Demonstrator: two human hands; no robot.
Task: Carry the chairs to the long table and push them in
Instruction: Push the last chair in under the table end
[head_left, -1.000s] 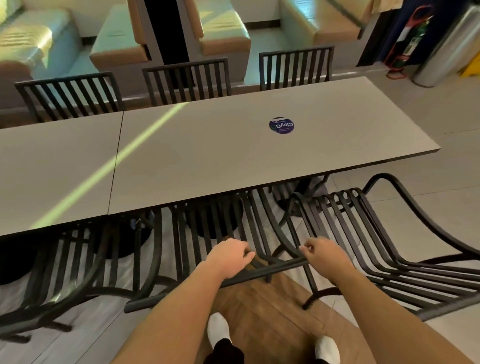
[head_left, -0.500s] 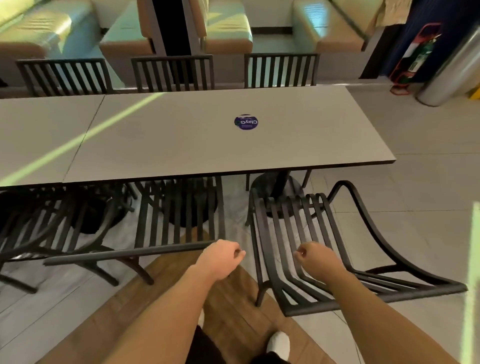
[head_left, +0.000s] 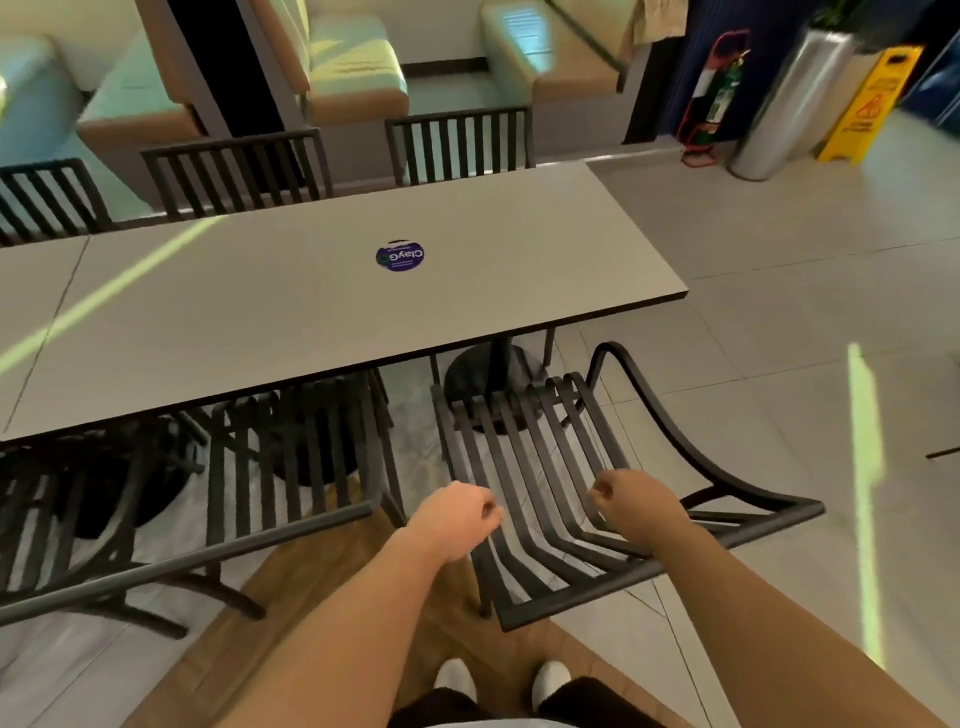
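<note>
A long grey table (head_left: 311, 322) with a round blue sticker (head_left: 400, 255) runs across the view. On its near side, a black slatted chair (head_left: 291, 467) is tucked under the edge, and another (head_left: 52, 519) sits further left. The end chair (head_left: 649, 574) stands angled at the table's right end, its seat mostly outside the edge. My left hand (head_left: 460, 519) hovers as a fist between the two nearer chairs, holding nothing. My right hand (head_left: 639, 501) is also curled, above the end chair's slats, and grips nothing. Three chairs (head_left: 457, 140) line the far side.
Padded booth seats (head_left: 353, 67) stand behind the table. A fire extinguisher (head_left: 719, 88), a steel bin (head_left: 795, 98) and a yellow floor sign (head_left: 867, 98) are at the back right. Pale tiled floor (head_left: 779, 312) stretches right; a wood strip (head_left: 332, 597) lies underfoot.
Both hands let go of the middle chair's top bar. I have shifted right, and my hands now hang curled beside and over the end chair.
</note>
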